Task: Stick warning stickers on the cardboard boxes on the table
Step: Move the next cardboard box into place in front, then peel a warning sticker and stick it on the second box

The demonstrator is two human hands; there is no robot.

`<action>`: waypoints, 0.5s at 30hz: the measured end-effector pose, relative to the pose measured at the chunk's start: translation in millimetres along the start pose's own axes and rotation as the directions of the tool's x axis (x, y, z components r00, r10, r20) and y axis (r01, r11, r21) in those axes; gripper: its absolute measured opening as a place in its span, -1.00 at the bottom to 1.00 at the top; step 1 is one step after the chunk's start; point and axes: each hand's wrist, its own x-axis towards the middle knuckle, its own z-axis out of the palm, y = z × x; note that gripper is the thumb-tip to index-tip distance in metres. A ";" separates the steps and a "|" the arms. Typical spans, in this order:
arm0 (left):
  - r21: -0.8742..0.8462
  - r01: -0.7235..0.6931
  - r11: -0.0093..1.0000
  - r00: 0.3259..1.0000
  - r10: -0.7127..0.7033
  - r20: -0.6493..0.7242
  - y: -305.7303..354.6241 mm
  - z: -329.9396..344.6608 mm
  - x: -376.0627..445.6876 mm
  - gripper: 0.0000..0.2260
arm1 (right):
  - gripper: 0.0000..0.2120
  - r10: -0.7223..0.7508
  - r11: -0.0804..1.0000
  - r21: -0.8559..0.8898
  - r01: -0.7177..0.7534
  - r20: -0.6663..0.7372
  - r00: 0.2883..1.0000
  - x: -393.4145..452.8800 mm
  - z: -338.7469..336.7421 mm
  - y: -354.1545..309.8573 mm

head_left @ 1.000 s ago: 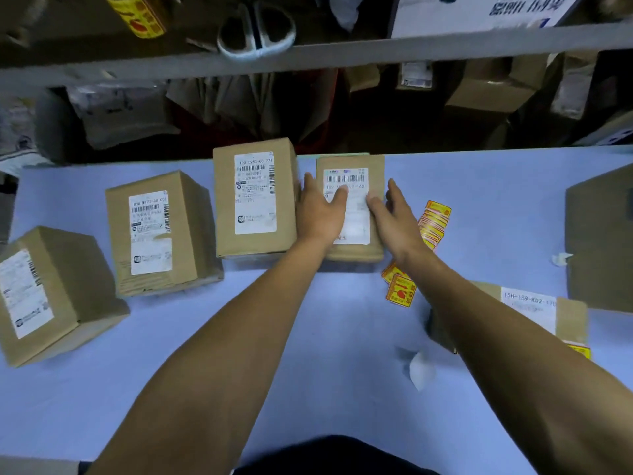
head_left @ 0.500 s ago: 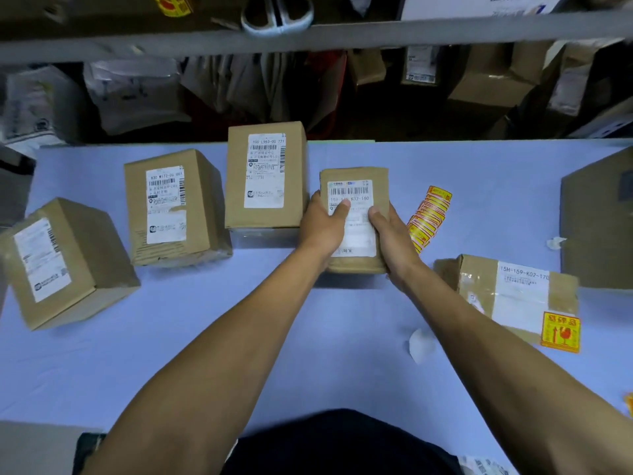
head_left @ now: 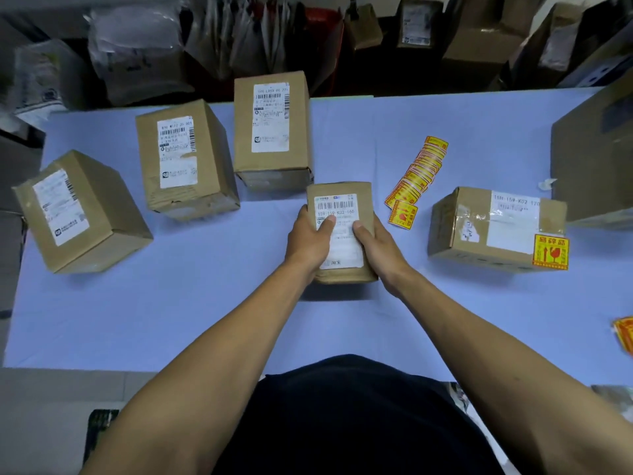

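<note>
A small cardboard box (head_left: 342, 204) with a white shipping label sits in the middle of the blue table (head_left: 171, 303). My left hand (head_left: 306, 240) grips its left side, thumb on the label. My right hand (head_left: 375, 246) grips its right side, thumb on the label too. A fanned pile of yellow-red warning stickers (head_left: 416, 178) lies just right of it. Further right rests a box with a warning sticker on it (head_left: 496, 228). Three taller boxes stand to the left: one behind the held box (head_left: 272, 132), one in the middle (head_left: 183, 159), one at far left (head_left: 78, 210).
A large cardboard box (head_left: 596, 159) stands at the table's right edge. More stickers (head_left: 625, 332) lie at the right border. Behind the table are stacked parcels and bags (head_left: 137, 53). A small white paper scrap (head_left: 546, 184) lies near the large box.
Both hands have drawn the small box toward me, away from the tall box it stood beside. The view has tilted down, and the stickered box on the right has come into sight.
</note>
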 end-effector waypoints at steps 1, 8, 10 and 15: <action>0.006 0.002 1.000 1.000 -0.002 0.003 -1.7 -1.2 0.1 -0.71 | -0.58 0.006 1.000 -0.026 -0.006 0.011 1.000 -0.8 0.0 -1.0; 0.521 -0.351 0.778 0.921 0.388 0.043 -3.3 -6.8 -0.1 -0.41 | -0.57 -0.150 0.917 -0.398 0.003 -0.339 0.929 1.0 -22.6 -18.0; 0.651 -0.533 0.541 0.811 0.545 0.211 -2.5 -8.8 2.2 -0.39 | -0.59 -0.215 0.844 -0.535 -0.026 -0.382 0.899 6.2 -34.7 -18.0; 0.746 -0.610 0.268 0.755 0.482 0.444 -6.1 -4.8 14.9 -0.42 | -0.60 -0.155 0.803 -0.577 -0.147 -0.441 0.884 24.1 -44.7 -15.4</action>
